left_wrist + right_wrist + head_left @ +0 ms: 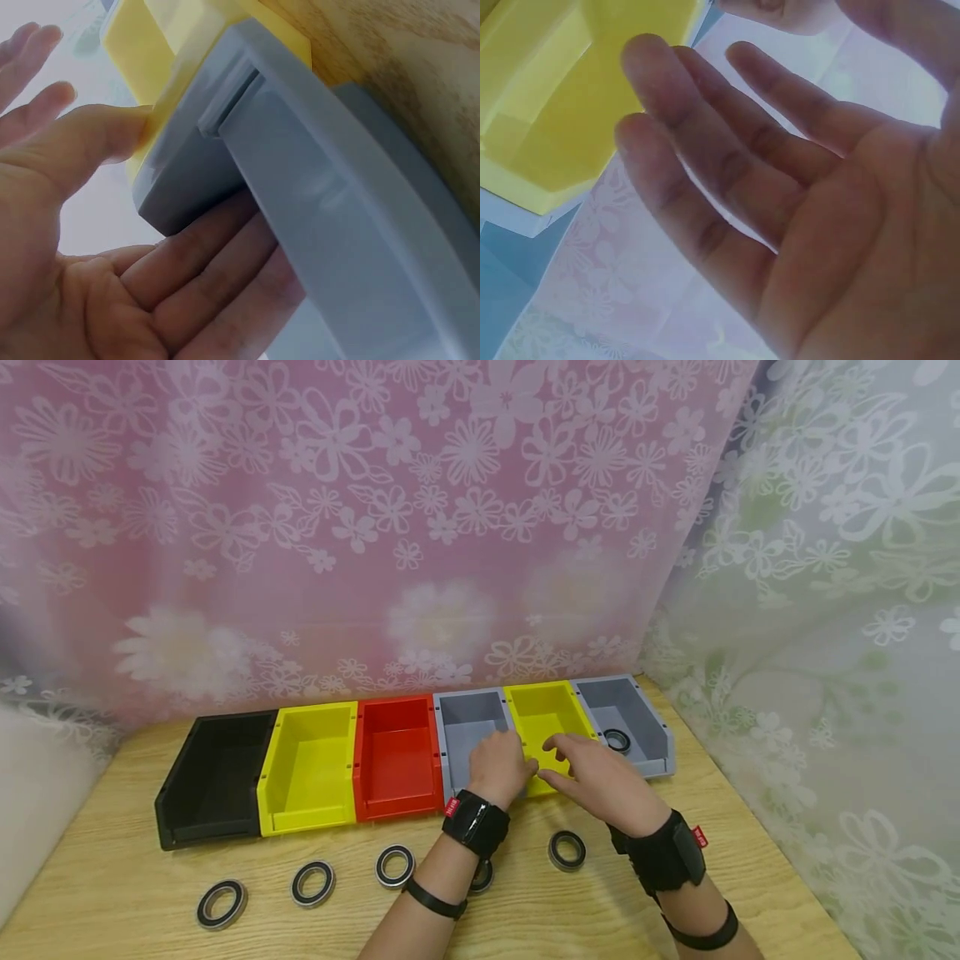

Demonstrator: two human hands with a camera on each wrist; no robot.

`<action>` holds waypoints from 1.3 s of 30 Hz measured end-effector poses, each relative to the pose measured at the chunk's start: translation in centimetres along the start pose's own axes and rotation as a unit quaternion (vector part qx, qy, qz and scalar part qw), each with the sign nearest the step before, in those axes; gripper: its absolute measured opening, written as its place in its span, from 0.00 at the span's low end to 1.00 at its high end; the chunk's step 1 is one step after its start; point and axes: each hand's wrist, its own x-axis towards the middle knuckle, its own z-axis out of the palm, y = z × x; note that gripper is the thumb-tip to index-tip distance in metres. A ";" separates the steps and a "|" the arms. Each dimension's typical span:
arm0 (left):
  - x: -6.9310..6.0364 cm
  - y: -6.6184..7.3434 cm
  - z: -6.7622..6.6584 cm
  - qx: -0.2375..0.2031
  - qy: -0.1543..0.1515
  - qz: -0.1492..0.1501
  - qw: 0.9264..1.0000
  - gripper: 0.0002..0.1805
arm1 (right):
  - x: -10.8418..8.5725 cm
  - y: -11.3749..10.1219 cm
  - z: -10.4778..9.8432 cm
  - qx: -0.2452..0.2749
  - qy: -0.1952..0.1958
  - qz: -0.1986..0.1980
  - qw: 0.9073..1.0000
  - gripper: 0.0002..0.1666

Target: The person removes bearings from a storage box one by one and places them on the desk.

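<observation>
My left hand (497, 768) pinches the side walls where a grey bin (471, 710) and a yellow bin (551, 706) meet. In the left wrist view the thumb presses on the yellow wall (174, 94), while the other fingers curl inside the grey wall (199, 176). Over the front right of that yellow bin hovers my right hand (603, 781), its fingers loosely bent and holding nothing. The right wrist view shows its palm (840, 247) and spread fingers beside the yellow bin. A bearing (617, 741) lies in the grey bin (660, 764) at the right end.
Left of the hands, a red bin (397, 747), another yellow bin (311, 768) and a black bin (225, 768) continue the row. Bearings (222, 904) lie spread on the wooden table (135, 885) in front, one partly hidden by the left forearm. Flowered curtains (420, 527) hang behind.
</observation>
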 end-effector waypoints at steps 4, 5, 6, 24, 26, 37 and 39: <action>-0.1 0.0 0.1 -0.001 0.001 0.004 1.000 0.20 | 0.0 0.0 0.1 0.010 0.014 0.000 1.000 0.21; -0.1 0.0 0.1 0.001 0.000 0.004 1.000 0.20 | 0.0 0.0 0.1 0.013 0.017 -0.002 1.000 0.21; -0.1 0.0 0.2 0.001 0.000 0.004 1.000 0.20 | -0.1 0.1 0.1 0.015 0.021 -0.004 1.000 0.21; -0.4 -0.1 0.2 -0.006 0.003 -0.004 1.000 0.19 | 0.8 1.5 -0.6 0.023 0.134 -0.035 0.990 0.22; -0.4 -0.1 0.2 -0.004 0.000 -0.006 1.000 0.17 | 0.8 2.0 -0.7 0.025 0.138 -0.032 0.990 0.23; -0.6 0.0 0.2 0.008 0.009 0.011 1.000 0.16 | 0.6 3.8 -1.6 0.041 0.149 -0.012 0.988 0.24; -0.6 0.1 0.2 0.006 0.010 0.012 1.000 0.16 | 0.6 4.1 -1.7 0.038 0.150 -0.007 0.988 0.24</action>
